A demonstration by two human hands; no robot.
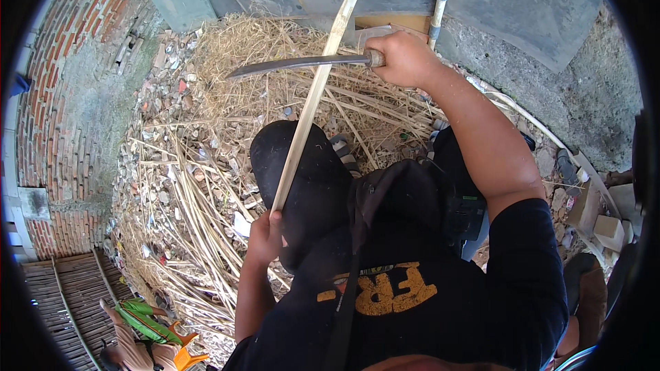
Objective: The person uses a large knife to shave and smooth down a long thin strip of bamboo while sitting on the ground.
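Observation:
My left hand [263, 239] is closed round the lower end of a long, pale bamboo strip [307, 118], which slants up past the top edge of the picture. In my right hand [404, 60], raised at the upper right, is the handle of a machete [295, 64]. Its dark blade points left and crosses the strip, appearing to lie against its upper part. Below the strip my knee [302, 158] shows in black cloth. Fine bamboo shavings [234, 55] are heaped on the ground beyond the blade.
Many split bamboo strips [199, 213] lie over rubble at the left. A worn brick wall [69, 96] stands at far left, a grey wall [529, 7] ahead with a pale pole [442, 0]. At lower left, a person [141, 336] is beside an orange stool [187, 354].

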